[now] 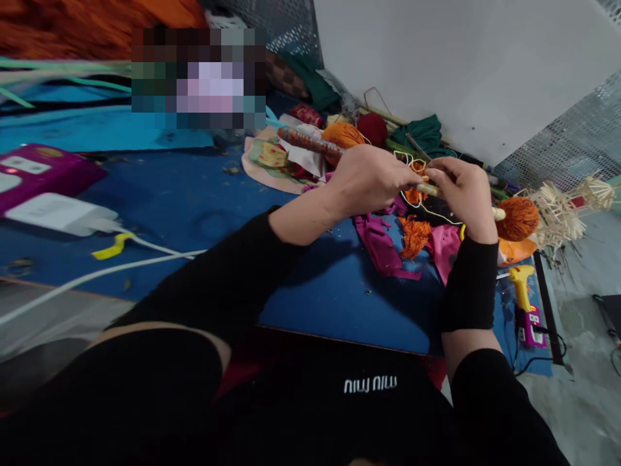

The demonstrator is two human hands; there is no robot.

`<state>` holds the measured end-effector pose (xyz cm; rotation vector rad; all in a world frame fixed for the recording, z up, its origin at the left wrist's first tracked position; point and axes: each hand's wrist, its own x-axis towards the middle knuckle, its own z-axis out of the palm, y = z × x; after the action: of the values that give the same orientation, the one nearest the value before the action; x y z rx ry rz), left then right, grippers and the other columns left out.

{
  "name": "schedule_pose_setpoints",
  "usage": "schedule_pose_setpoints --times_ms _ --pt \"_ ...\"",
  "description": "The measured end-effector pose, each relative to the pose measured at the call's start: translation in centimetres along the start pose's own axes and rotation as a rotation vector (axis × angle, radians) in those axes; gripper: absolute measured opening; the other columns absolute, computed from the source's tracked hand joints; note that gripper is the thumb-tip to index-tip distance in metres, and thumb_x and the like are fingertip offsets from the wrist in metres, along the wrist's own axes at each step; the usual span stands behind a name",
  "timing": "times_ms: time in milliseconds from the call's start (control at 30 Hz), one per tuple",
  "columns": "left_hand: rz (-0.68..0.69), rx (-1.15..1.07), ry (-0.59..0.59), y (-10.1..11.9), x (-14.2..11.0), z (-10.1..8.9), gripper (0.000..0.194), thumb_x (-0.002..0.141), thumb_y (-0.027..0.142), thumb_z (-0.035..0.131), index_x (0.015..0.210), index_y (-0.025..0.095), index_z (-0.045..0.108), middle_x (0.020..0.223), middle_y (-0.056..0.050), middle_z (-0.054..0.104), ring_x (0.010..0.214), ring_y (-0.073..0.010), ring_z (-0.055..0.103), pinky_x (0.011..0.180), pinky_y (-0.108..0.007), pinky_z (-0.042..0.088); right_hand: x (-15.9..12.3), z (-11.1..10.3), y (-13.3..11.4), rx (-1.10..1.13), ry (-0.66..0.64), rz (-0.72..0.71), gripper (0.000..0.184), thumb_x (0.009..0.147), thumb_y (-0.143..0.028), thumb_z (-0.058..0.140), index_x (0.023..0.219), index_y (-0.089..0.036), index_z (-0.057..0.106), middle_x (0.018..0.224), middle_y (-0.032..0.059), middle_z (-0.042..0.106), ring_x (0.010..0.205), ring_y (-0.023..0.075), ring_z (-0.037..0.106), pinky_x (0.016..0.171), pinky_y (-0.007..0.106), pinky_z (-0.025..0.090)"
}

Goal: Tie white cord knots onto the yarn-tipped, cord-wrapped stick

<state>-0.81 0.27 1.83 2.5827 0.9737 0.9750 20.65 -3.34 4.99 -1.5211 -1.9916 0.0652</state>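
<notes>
Both hands meet above the far side of the blue table point(204, 188). My left hand point(371, 175) is closed around a stick point(429, 189), whose yellowish section shows between the hands. My right hand point(463, 188) pinches the same stick with bent fingers. A brown patterned length point(310, 142) sticks out left of my left hand and a pale tip point(498, 213) shows right of my right hand, both in line with the stick. Loose yellow string point(410, 158) loops around the hands. Below lie magenta cloth strips point(381, 249), orange crinkled cloth point(414, 236) and pink cloth point(445, 246).
Orange balls point(518, 219), a dark red ball point(372, 129) and green cloth point(422, 134) lie along the back. A yellow glue gun point(521, 285) stands at the right by a purple power strip point(532, 327). A white plug point(63, 213) and cable cross the left.
</notes>
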Motion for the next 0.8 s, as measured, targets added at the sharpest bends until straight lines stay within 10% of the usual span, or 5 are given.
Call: schedule_pose_setpoints --times_ms 133,433,667,800 --pt "-0.005 0.223 -0.069 -0.8 0.2 -1.4 0.045 0.104 0.036 0.045 0.135 0.029 0.077 0.121 -0.011 0.082 0.11 -0.0306 0.074 0.086 -0.045 0.053 -1.0 -3.3 0.7 0.008 0.119 0.093 0.02 0.088 -0.029 0.074 0.106 -0.021 0.08 0.082 0.0001 0.074 0.072 0.0135 0.06 0.072 0.031 0.044" --pt "-0.084 0.029 0.072 -2.4 0.0 -3.9 0.031 0.095 0.037 0.06 0.115 0.036 0.085 0.105 -0.005 0.083 0.104 -0.0287 0.073 0.084 -0.039 0.053 -2.4 -8.1 7.1 0.212 0.603 0.112 0.008 0.072 -0.026 0.081 0.078 -0.027 0.076 0.077 0.0076 0.071 0.063 0.0144 0.055 0.059 0.036 0.042" --pt "-0.114 0.07 0.103 -3.1 0.0 -5.0 0.034 0.091 0.03 0.062 0.115 0.033 0.086 0.1 -0.002 0.084 0.095 -0.0246 0.07 0.081 -0.037 0.05 -1.9 -8.6 14.6 0.253 0.625 0.32 0.019 0.073 -0.042 0.085 0.073 -0.029 0.071 0.064 0.0023 0.059 0.049 0.0087 0.038 0.047 0.036 0.028" --pt "-0.13 -0.076 0.093 -3.3 0.0 -5.4 0.033 0.087 0.022 0.065 0.111 0.028 0.087 0.085 0.0 0.082 0.079 -0.0197 0.068 0.074 -0.033 0.05 0.0 -6.7 16.7 0.043 0.54 0.277 0.03 0.102 -0.048 0.061 0.088 -0.023 0.071 0.085 0.0062 0.07 0.068 0.0107 0.061 0.063 0.027 0.053"
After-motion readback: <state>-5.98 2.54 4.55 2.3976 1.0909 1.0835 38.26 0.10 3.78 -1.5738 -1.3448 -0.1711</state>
